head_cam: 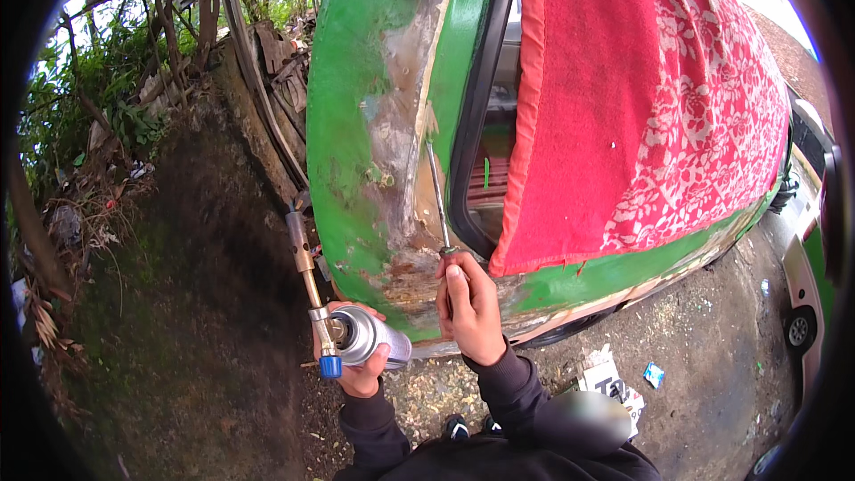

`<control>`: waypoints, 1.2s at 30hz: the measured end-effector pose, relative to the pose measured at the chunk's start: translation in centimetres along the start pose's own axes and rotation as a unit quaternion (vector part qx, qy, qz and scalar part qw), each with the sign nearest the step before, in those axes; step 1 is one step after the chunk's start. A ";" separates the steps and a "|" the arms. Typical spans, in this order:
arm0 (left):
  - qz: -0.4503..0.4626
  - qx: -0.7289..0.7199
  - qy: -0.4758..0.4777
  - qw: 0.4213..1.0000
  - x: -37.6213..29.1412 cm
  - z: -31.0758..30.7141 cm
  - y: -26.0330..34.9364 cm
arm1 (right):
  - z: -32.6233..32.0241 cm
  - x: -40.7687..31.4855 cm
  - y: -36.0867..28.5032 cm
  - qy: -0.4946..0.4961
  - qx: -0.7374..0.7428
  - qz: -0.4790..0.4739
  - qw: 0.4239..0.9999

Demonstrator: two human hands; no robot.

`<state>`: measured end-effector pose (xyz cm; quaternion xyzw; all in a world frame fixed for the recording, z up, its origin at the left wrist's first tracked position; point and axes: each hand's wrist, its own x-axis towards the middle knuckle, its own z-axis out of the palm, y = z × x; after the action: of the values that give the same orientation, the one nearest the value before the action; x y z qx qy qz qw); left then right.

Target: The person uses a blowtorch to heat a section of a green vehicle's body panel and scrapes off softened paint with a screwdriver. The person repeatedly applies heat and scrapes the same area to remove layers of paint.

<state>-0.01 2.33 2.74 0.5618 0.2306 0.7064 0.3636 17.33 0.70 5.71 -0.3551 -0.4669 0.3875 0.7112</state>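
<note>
My left hand (pixel 364 374) is closed around the canister of a gas blowtorch (pixel 386 339), with a blue knob low on its brass-coloured neck. Its metal nozzle (pixel 298 234) points away from me, left of the car body; whether it burns cannot be told. In my right hand (pixel 474 314) is the handle of a long, thin metal tool, which looks like a screwdriver (pixel 439 194). The tool's tip rests at the edge of a bare, scraped strip on the green car body (pixel 344 147), beside the black window seal (pixel 471 140). Brown and grey patches show where paint is off.
A red floral cloth (pixel 588 113) hangs over the car's window and side. Weathered boards (pixel 257 80) lean at the left near plants and litter. Torn printed paper (pixel 604 381) and a blue wrapper (pixel 654 375) lie on the ground. Another vehicle (pixel 801 307) stands at the right.
</note>
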 end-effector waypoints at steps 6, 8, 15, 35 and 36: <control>-0.003 0.020 -0.004 1.000 -0.6 -0.8 0.3 | 0.5 3.1 -1.8 0.006 0.034 -0.023 0.999; -0.006 0.007 0.005 1.000 -0.9 -0.9 0.6 | 0.1 2.9 -2.0 -0.001 0.061 0.004 0.998; -0.035 -0.008 0.021 0.999 -1.5 -1.0 0.4 | -1.4 -1.2 1.5 -0.016 0.029 0.035 0.999; -0.061 0.016 -0.053 0.997 -1.7 0.7 0.6 | -1.2 -1.3 0.8 0.001 0.026 0.037 0.999; -0.061 0.019 -0.051 0.997 -1.6 0.8 0.6 | -1.2 -1.3 0.8 0.002 0.023 0.032 0.999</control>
<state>0.75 0.59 2.38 0.5885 0.2590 0.6489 0.4067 17.89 -0.27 4.12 -0.3538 -0.4449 0.4200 0.7075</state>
